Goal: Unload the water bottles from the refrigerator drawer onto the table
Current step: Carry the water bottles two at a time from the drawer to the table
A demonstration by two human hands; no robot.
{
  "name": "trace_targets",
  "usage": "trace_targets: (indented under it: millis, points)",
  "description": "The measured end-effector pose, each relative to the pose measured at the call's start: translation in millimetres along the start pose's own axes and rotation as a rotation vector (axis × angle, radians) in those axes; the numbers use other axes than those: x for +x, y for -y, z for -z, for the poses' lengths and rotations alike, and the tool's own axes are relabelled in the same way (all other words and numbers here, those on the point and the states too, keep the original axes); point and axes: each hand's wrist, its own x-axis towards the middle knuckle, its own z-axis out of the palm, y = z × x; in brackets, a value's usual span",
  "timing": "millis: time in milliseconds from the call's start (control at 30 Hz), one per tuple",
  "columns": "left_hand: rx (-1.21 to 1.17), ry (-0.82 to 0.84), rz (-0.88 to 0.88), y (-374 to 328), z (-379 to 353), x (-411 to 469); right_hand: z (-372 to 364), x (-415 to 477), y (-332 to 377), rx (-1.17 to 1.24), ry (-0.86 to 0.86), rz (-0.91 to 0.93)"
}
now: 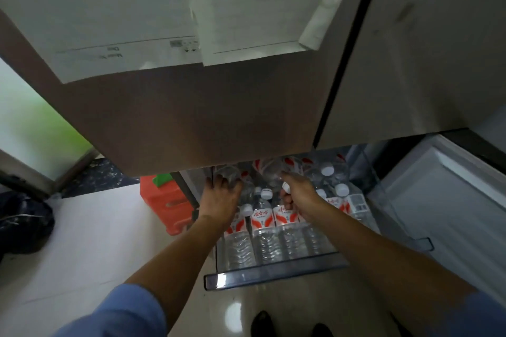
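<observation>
The refrigerator drawer (pixel 273 275) is pulled out low in the head view and holds several clear water bottles (pixel 262 223) with red-and-white labels and white caps. My left hand (pixel 220 200) grips a clear bottle (pixel 228 172) at the drawer's far left. My right hand (pixel 299 197) holds another bottle (pixel 271 169) near its white cap, lifted and tilted away from me over the packed bottles. The far ends of both held bottles are hidden under the fridge door.
The closed upper fridge doors (pixel 219 117) hang over the drawer, with papers (pixel 131 22) stuck on them. An orange crate (pixel 164 205) stands left of the drawer. A white surface (pixel 82 254) lies at left, with a dark bag (pixel 22 221) at its edge.
</observation>
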Motion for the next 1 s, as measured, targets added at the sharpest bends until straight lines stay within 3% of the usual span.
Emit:
trace_targets:
  millis: [267, 333, 600, 800, 1000]
  points:
    - [-0.009, -0.052, 0.002, 0, -6, -5, 40, -38, -19, -0.007, -0.010, 0.070]
    - [-0.019, -0.129, 0.023, 3, 4, -9, 42, -47, -19, -0.029, -0.018, 0.101]
    - [-0.314, -0.255, 0.102, -3, 48, -66, 67, -83, -11, -0.253, -0.124, 0.225]
    - [-0.558, -0.543, 0.392, -20, 101, -145, 95, -136, -10, -0.322, -0.136, 0.374]
    - [-0.641, -0.678, 0.648, -30, 131, -251, 96, -212, -6, -0.320, -0.048, 0.468]
